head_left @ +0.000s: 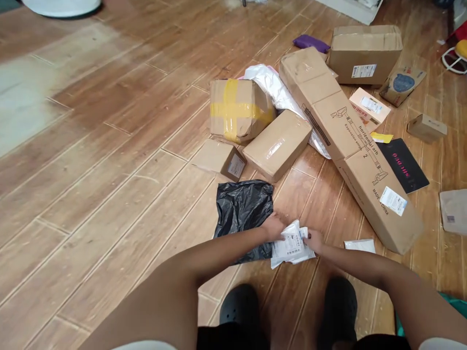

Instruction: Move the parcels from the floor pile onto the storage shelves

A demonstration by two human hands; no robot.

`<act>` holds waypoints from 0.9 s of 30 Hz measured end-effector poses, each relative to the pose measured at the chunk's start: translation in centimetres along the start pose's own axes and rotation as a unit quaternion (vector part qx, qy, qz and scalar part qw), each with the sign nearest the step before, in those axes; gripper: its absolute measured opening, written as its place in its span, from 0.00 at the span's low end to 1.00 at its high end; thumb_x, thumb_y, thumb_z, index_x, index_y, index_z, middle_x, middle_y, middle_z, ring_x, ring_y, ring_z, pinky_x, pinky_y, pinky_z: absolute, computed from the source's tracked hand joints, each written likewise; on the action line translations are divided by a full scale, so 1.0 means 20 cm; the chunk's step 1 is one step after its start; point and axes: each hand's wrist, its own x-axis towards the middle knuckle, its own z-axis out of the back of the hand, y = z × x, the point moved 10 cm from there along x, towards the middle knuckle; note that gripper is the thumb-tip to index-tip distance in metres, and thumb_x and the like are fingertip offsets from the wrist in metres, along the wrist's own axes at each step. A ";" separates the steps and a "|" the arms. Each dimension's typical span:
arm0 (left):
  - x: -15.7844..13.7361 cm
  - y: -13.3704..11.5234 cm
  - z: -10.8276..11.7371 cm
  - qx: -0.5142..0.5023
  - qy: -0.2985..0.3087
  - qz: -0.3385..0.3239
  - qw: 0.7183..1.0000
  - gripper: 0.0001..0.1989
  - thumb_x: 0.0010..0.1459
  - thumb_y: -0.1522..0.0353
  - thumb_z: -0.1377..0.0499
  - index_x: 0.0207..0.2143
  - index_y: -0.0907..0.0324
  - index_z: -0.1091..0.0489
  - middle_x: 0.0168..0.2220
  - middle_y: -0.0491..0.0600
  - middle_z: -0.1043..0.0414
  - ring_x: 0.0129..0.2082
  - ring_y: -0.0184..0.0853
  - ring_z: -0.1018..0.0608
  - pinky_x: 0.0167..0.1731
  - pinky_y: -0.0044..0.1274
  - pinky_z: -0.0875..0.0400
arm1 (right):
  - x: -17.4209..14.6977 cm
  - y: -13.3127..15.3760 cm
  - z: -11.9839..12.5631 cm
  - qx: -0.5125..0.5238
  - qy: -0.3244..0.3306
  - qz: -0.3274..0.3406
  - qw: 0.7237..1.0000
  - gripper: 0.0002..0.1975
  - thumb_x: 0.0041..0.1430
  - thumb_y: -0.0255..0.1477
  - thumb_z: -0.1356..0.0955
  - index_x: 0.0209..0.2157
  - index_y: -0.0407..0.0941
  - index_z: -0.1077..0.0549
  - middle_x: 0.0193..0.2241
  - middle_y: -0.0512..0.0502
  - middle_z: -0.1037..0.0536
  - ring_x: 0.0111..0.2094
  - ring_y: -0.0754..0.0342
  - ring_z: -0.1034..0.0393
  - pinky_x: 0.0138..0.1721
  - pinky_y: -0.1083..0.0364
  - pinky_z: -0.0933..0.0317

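Low over the floor, my left hand [274, 226] grips the left edge of white plastic mailer packages [290, 247] with printed shipping labels. My right hand [314, 240] is closed on their right edge, its fingertips partly hidden. The packages overlap, so I cannot tell exactly how many there are. A black plastic bag [242, 209] lies flat and crumpled under my left forearm, touching the packages. To the right of my right hand, another small white package [359, 245] rests on the floor.
Beyond the bag are a small carton [221, 159], a plain brown box [279, 146] and a yellow-taped box [233, 109]. A long carton [350, 150] slants across the right side. Farther right lie a black flat package [403, 165] and a small box [426, 128]. Wooden floor [109, 194] spreads left.
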 end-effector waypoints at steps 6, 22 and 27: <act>-0.34 0.03 -0.11 -0.428 -0.075 -0.012 0.900 0.19 0.64 0.55 0.39 0.50 0.57 0.24 0.54 0.54 0.21 0.53 0.44 0.20 0.54 0.32 0.27 | 0.04 0.01 0.28 0.210 0.034 0.055 0.975 0.31 0.45 0.55 0.22 0.40 0.47 0.27 0.41 0.44 0.16 0.43 0.43 0.21 0.48 0.43 0.26; -0.47 0.30 -0.54 -0.832 -0.169 0.165 0.503 0.43 0.32 0.49 0.21 0.49 0.59 0.24 0.52 0.60 0.18 0.58 0.58 0.20 0.62 0.44 0.29 | -0.07 0.28 -0.55 0.194 0.125 0.016 0.973 0.22 0.56 0.51 0.26 0.38 0.48 0.28 0.41 0.44 0.16 0.48 0.41 0.21 0.51 0.43 0.28; -0.50 0.39 -0.59 -0.768 -0.213 0.280 0.535 0.27 0.35 0.72 0.20 0.41 0.61 0.22 0.44 0.55 0.15 0.45 0.48 0.14 0.53 0.37 0.20 | -0.06 0.26 -0.19 -0.144 0.149 0.074 0.975 0.14 0.62 0.43 0.26 0.40 0.48 0.24 0.36 0.49 0.17 0.41 0.48 0.22 0.44 0.51 0.32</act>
